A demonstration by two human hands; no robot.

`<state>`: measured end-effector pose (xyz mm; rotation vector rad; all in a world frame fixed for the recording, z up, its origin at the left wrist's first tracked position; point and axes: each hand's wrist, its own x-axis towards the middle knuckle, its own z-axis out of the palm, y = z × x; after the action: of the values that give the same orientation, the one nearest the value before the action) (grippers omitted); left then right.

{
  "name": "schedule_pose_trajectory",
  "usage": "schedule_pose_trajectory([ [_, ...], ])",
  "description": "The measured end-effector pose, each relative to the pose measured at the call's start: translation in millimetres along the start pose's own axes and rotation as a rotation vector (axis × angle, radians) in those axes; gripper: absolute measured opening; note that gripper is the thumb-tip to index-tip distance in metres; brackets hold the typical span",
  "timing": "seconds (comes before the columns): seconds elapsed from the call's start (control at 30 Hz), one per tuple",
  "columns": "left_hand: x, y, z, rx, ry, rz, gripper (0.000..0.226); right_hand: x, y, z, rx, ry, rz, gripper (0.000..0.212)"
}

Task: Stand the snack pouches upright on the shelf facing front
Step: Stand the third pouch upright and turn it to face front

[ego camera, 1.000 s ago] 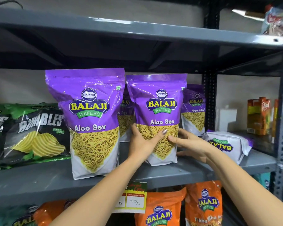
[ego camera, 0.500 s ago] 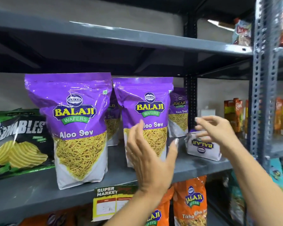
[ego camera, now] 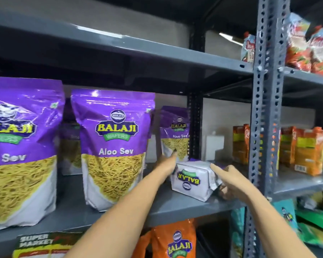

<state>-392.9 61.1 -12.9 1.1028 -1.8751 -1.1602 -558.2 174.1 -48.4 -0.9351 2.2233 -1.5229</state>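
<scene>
Hands have left the standing Aloo Sev pouch (ego camera: 114, 148): your left hand (ego camera: 166, 165) and right hand (ego camera: 229, 180) now flank the toppled pouch (ego camera: 192, 180) on the shelf (ego camera: 185, 207), fingers touching but not yet closed, next to stand.

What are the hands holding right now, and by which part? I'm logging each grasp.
The right hand touches the right end of the lying pouch; the left hand reaches its left end. Whether either has closed on it cannot be told.
</scene>
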Motion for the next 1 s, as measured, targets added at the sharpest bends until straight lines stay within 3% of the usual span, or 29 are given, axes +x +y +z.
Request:
schedule_pose_trajectory([
  [0.1, 4.0, 3.2, 13.8, -0.050, -0.201, -0.040, 0.063, -12.6, -5.8, -2.1, 0.154, -0.058, 0.005, 0.067],
  [0.2, 10.1, 2.1, 21.3, -0.084, -0.145, -0.017, 0.055, -14.8, -6.6, -6.0, 0.199, -0.060, -0.039, 0.049],
  [0.3, 3.7, 0.5, 17.5, -0.144, -0.120, 0.024, 0.038, -15.0, -8.7, -10.4, 0.249, -0.094, -0.094, 0.053],
  [0.43, 3.6, -6.5, 14.9, -0.228, -0.090, 0.047, 0.038, -14.0, -15.5, -11.9, 0.280, -0.123, -0.167, 0.050],
  [0.67, 0.9, -16.0, 12.2, -0.333, 0.026, 0.173, 0.081, -7.1, -25.2, -6.0, 0.295, -0.088, -0.283, 0.045],
  [0.87, 13.5, -30.8, 11.3, -0.258, 0.144, 0.289, 0.127, 6.1, -31.0, 12.9, 0.294, -0.088, -0.338, 0.068],
  [1.0, 34.2, -45.2, 8.6, -0.049, 0.218, 0.326, 0.141, 16.1, -27.8, 29.2, 0.288, -0.103, -0.421, 0.091],
])
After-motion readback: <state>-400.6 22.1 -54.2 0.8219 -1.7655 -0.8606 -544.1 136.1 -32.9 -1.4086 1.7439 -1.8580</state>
